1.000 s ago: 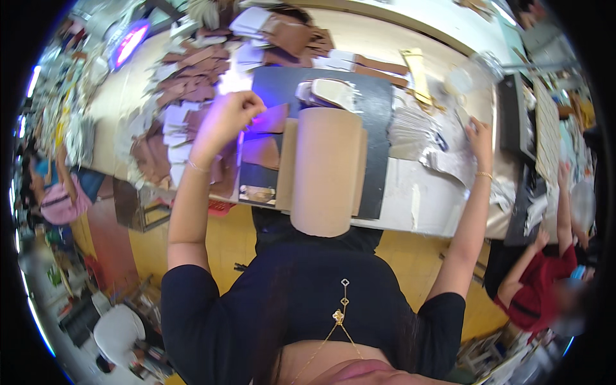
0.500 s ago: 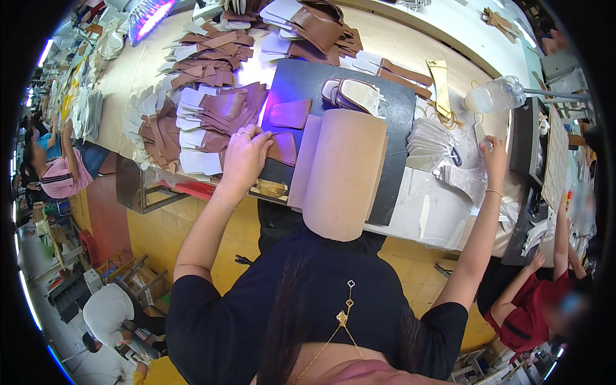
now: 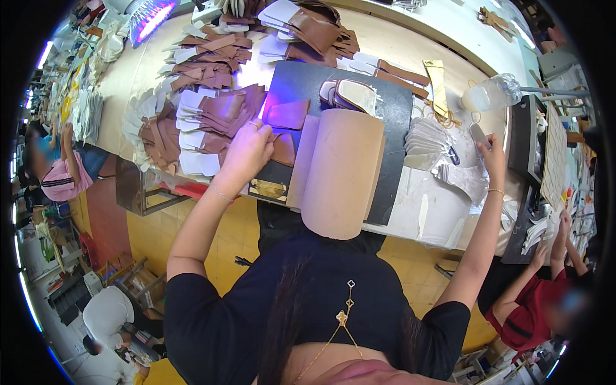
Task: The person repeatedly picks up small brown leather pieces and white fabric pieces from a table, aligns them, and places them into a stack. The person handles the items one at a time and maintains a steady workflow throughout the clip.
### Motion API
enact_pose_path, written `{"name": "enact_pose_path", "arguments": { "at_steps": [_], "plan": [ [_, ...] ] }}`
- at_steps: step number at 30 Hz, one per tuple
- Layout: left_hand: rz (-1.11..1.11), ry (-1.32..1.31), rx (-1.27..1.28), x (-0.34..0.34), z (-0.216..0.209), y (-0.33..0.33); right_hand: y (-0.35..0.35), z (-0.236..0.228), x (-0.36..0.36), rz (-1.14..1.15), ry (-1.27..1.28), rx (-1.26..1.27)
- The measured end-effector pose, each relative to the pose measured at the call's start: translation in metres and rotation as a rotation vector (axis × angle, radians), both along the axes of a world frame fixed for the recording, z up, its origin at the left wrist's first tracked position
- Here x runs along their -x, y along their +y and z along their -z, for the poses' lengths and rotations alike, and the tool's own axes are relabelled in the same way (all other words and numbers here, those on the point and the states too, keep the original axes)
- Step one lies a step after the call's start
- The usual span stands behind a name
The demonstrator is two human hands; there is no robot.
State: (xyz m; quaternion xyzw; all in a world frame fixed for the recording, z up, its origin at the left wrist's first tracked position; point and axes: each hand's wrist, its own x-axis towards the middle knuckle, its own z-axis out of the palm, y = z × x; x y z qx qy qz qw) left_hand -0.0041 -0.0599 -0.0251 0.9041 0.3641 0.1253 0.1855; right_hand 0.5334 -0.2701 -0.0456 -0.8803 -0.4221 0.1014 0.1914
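My left hand [image 3: 249, 151] is at the left edge of a dark board [image 3: 396, 138], its fingers curled in beside a brown leather piece [image 3: 283, 149]. What its fingertips hold, if anything, is hidden. A second brown piece [image 3: 287, 114] lies just beyond, lit purple. On the right, my right hand [image 3: 493, 159] pinches a flat grey piece with a rounded end [image 3: 479, 136], tilted over the table. Close by it are a fanned stack of pale grey pieces [image 3: 428, 140] and another fanned stack [image 3: 463, 179]. A large tan roll-shaped block [image 3: 343, 173] stands between my hands.
Stacks of brown and white straps [image 3: 221, 109] crowd the table's left and far side. White pads with brown edging [image 3: 354, 94] sit on the board. A clear plastic bottle [image 3: 491, 94] lies at the right, beyond a yellow strip [image 3: 436, 86]. A lamp [image 3: 151, 19] glows at far left.
My left hand's fingers have curled in and shifted slightly away from me. In my right hand the grey piece has turned, showing a darker face.
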Motion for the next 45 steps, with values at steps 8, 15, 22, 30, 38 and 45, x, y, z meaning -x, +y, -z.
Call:
{"name": "enact_pose_path", "arguments": {
  "at_steps": [8, 15, 22, 30, 38, 45],
  "plan": [
    [-0.064, 0.122, 0.659, 0.011, -0.032, 0.014, -0.019, 0.026, -0.027, 0.076, 0.345, -0.219],
    [-0.089, -0.157, 1.157, 0.018, -0.093, 0.020, -0.026, 0.011, -0.017, 0.270, 0.731, -0.540],
    [0.098, -0.199, 1.240, -0.053, -0.114, -0.019, -0.014, -0.044, 0.065, 0.367, 0.621, -0.825],
    [-0.022, -0.175, 1.425, -0.062, -0.087, -0.026, -0.021, -0.102, 0.224, -0.006, 1.115, -0.594],
    [0.042, -0.169, 1.488, -0.045, -0.079, -0.034, 0.012, -0.100, 0.304, -0.028, 1.470, -0.279],
    [0.047, -0.256, 1.481, -0.041, -0.083, -0.035, 0.019, -0.102, 0.307, -0.052, 1.406, -0.227]
  ]
}}
